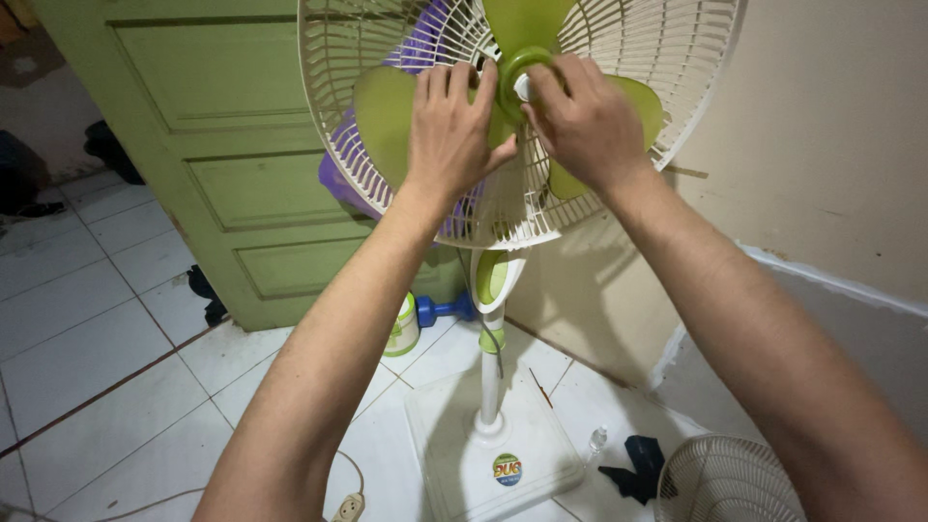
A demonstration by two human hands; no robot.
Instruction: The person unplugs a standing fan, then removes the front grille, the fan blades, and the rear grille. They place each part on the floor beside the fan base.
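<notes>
Two bare forearms reach up: left hand (450, 130) steadies green plastic fan blade (385, 111), right hand (580, 121) fingers pinch white hub cap (523, 87); brace blade firmly.

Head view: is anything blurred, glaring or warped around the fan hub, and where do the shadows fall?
Head view: both hands, left hand and right hand, and the green fan blades look sharp, with no glare at the hub; lighting is dim and even. A soft shadow of the fan lies on the beige wall below the rear grille. Wide-angle stretch makes the forearms loom large at the bottom edge.
</notes>
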